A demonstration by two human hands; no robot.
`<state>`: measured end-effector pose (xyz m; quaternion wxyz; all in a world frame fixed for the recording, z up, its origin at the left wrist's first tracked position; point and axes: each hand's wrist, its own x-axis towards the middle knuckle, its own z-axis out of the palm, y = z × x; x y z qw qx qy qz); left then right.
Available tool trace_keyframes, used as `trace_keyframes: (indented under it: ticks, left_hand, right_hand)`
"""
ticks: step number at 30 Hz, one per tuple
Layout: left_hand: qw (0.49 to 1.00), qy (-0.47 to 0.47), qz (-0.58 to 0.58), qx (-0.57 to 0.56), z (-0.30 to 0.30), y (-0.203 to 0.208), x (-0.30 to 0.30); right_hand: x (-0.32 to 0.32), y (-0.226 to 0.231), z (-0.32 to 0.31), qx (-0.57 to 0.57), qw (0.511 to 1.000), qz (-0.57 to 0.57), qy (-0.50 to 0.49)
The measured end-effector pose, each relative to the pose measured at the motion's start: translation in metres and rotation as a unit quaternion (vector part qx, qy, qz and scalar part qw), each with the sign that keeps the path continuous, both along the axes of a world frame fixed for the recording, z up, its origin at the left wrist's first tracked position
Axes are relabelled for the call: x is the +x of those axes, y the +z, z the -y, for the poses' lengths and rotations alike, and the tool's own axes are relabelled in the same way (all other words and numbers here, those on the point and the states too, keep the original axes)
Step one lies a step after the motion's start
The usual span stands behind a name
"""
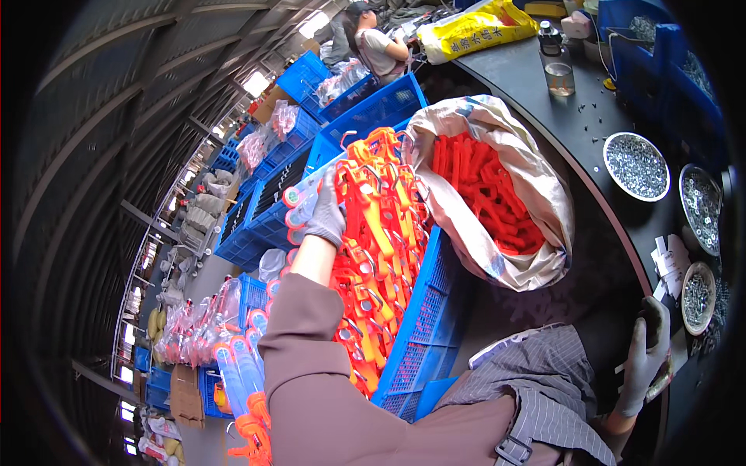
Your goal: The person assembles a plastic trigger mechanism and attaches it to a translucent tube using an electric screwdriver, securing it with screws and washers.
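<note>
dark bench (650, 220) right | blue crate (426, 330) heaped with orange hooked pieces (381, 221) | pale sack (545, 268) of red parts (497, 206) beside it | hands: left hand (327, 214) at the pieces, grip hidden, cannot tell; right hand (646, 356) near bench, fingers spread

There are three bowls (606, 158), one bottle (559, 71), one open sack (549, 194), two gloved hands (328, 210).
</note>
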<state>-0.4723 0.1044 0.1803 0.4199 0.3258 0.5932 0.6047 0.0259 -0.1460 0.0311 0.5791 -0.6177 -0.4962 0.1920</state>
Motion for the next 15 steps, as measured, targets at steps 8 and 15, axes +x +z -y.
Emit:
trace_keyframes:
  ticks: [8,15]
  left_hand:
    - [0.991,0.002,0.084,-0.1,-0.013,-0.005,-0.057]
    - [0.993,-0.03,0.029,-0.111,-0.017,-0.014,-0.062]
  right_hand:
    - [0.003,-0.011,0.01,0.009,0.999,-0.047,0.018]
    - [0.012,-0.004,0.019,0.019,0.997,-0.056,0.045]
